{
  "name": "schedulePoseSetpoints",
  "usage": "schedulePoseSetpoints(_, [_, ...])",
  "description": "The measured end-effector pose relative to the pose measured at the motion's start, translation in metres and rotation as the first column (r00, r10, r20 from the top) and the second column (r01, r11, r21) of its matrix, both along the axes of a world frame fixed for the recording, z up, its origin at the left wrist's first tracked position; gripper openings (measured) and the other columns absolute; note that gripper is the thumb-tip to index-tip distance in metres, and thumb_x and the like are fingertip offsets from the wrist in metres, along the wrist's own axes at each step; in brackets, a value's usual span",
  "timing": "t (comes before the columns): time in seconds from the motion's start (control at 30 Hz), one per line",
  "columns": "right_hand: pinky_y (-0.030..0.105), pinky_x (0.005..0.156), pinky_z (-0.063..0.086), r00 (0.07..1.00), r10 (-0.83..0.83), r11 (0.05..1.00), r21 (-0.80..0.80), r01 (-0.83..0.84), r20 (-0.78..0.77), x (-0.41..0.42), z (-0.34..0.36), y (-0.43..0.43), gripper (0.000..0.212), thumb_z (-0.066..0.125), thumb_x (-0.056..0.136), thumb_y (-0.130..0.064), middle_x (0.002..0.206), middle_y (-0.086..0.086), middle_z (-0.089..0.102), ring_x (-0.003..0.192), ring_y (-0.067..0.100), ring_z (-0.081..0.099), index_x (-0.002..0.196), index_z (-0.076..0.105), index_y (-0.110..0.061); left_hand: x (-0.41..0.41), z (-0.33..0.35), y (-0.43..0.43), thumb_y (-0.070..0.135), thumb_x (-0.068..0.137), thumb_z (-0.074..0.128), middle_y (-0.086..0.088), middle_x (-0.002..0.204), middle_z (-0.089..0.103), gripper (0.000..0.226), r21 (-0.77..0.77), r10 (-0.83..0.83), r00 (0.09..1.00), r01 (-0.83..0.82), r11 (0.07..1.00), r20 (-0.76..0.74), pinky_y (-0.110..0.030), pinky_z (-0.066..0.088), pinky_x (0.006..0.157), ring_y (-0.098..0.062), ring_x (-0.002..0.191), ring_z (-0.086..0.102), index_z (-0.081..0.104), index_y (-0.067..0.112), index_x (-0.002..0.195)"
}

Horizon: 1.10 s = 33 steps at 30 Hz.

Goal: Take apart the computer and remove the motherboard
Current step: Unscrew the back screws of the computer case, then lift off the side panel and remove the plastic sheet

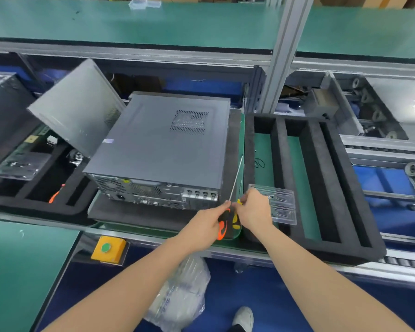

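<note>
**Holding two screwdrivers off the case's near right corner**

The computer [163,144] lies flat on a dark foam pad [139,216], lid on, its port-studded back facing me. On its left a loose grey panel [77,104] leans tilted, its lower edge close against the case's side, so that flank is tight. A bare strip of pad runs along the near edge in front of the ports. On the right only a narrow band of pad separates the case from the black slotted foam tray [314,168]. An aluminium post [280,56] rises behind the far right corner.

Both my hands sit just off the case's near right corner, close but not touching it. My left hand [207,221] is curled round the orange-and-black screwdriver [222,226], whose thin shaft points away along the case's right side. My right hand [252,209] pinches the yellow screwdriver [236,219] with bent fingers, right beside my left. A clear plastic tray [283,204] lies just past my right hand.
</note>
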State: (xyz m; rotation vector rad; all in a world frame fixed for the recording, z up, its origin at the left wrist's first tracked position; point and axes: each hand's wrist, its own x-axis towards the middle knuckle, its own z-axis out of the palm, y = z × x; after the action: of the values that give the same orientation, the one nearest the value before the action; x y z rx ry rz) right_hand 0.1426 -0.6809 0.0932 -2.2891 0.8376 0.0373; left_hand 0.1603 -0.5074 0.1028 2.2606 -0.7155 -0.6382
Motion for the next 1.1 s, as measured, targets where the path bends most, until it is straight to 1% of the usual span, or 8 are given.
schedulePoseSetpoints(0.1, [0.040, 0.076, 0.057, 1.000, 0.002, 0.997, -0.073, -0.001, 0.011, -0.003, -0.009, 0.014, 0.016, 0.072, 0.093, -0.022, 0.096, 0.009, 0.067, 0.091, 0.031, 0.067, 0.100, 0.060, -0.013, -0.003, 0.001, 0.019, -0.004, 0.092, 0.041, 0.002, 0.098, 0.074, 0.059, -0.110, 0.043, 0.999, -0.040, 0.993, 0.022, -0.013, 0.045, 0.064, -0.003, 0.070, 0.063, 0.067, 0.032, 0.132])
schedulePoseSetpoints(0.3, [0.040, 0.079, 0.061, 1.000, -0.009, 0.996, -0.089, 0.011, 0.026, -0.014, -0.021, 0.024, 0.019, 0.068, 0.096, -0.013, 0.104, 0.009, 0.070, 0.092, 0.027, 0.068, 0.115, 0.065, -0.014, 0.001, 0.003, 0.037, -0.002, 0.094, 0.048, 0.011, 0.120, 0.074, 0.045, -0.069, 0.085, 0.995, -0.081, 0.994, 0.053, -0.008, 0.042, 0.097, -0.001, 0.112, 0.064, 0.074, 0.023, 0.121])
schedulePoseSetpoints(0.43, [0.034, 0.079, 0.055, 1.000, 0.008, 0.991, -0.134, -0.006, 0.021, -0.016, -0.021, 0.024, 0.021, 0.065, 0.095, -0.009, 0.107, 0.011, 0.070, 0.095, 0.028, 0.067, 0.116, 0.067, -0.009, 0.007, 0.003, 0.050, 0.001, 0.096, 0.048, 0.013, 0.117, 0.074, 0.042, -0.045, 0.131, 0.990, -0.129, 0.991, 0.053, 0.006, 0.033, 0.086, 0.001, 0.107, 0.062, 0.074, 0.024, 0.118])
schedulePoseSetpoints(0.57, [0.034, 0.075, 0.056, 0.999, -0.044, 0.990, -0.136, 0.045, 0.014, -0.020, -0.019, 0.030, 0.022, 0.067, 0.093, -0.010, 0.103, 0.009, 0.070, 0.086, 0.024, 0.065, 0.116, 0.067, -0.012, 0.012, 0.004, 0.062, 0.002, 0.098, 0.046, 0.014, 0.116, 0.073, 0.041, -0.027, 0.155, 0.988, -0.154, 0.988, 0.011, -0.008, 0.041, 0.092, -0.001, 0.108, 0.063, 0.074, 0.025, 0.117])
schedulePoseSetpoints(0.77, [0.033, 0.075, 0.059, 0.996, -0.084, 0.989, -0.124, 0.086, 0.019, -0.033, -0.017, 0.036, 0.023, 0.070, 0.092, -0.008, 0.097, 0.006, 0.069, 0.083, 0.021, 0.067, 0.114, 0.069, -0.013, 0.015, 0.000, 0.074, 0.003, 0.099, 0.047, 0.014, 0.112, 0.074, 0.040, -0.023, 0.136, 0.991, -0.136, 0.990, -0.003, -0.001, 0.037, 0.083, 0.001, 0.103, 0.063, 0.075, 0.026, 0.115])
schedulePoseSetpoints(0.87, [0.033, 0.075, 0.059, 0.997, -0.082, 0.988, -0.132, 0.082, 0.011, -0.039, -0.011, 0.040, 0.023, 0.069, 0.092, -0.008, 0.097, 0.006, 0.070, 0.083, 0.022, 0.066, 0.115, 0.069, -0.013, 0.014, 0.000, 0.077, 0.003, 0.099, 0.048, 0.014, 0.110, 0.074, 0.039, -0.040, 0.141, 0.990, -0.142, 0.989, -0.021, -0.009, 0.043, 0.090, 0.001, 0.104, 0.064, 0.076, 0.027, 0.113])
schedulePoseSetpoints(1.0, [0.026, 0.077, 0.048, 0.983, -0.130, 0.979, -0.139, 0.148, 0.128, -0.043, 0.009, 0.051, 0.021, 0.066, 0.096, -0.016, 0.106, 0.003, 0.073, 0.086, 0.016, 0.060, 0.116, 0.071, -0.014, 0.014, 0.002, 0.082, 0.007, 0.099, 0.052, 0.017, 0.104, 0.073, 0.035, -0.077, 0.195, 0.981, -0.195, 0.978, -0.015, -0.006, 0.044, 0.082, 0.003, 0.099, 0.065, 0.075, 0.031, 0.108])
schedulePoseSetpoints(1.1, [0.025, 0.075, 0.048, 0.958, -0.139, 0.985, -0.065, 0.160, 0.252, -0.037, 0.033, 0.068, 0.012, 0.062, 0.096, -0.022, 0.096, -0.005, 0.072, 0.091, 0.015, 0.066, 0.103, 0.071, -0.019, 0.016, 0.009, 0.087, 0.015, 0.099, 0.057, 0.018, 0.097, 0.074, 0.026, -0.140, 0.289, 0.957, -0.289, 0.947, -0.026, -0.008, 0.045, 0.074, 0.002, 0.091, 0.067, 0.074, 0.034, 0.103])
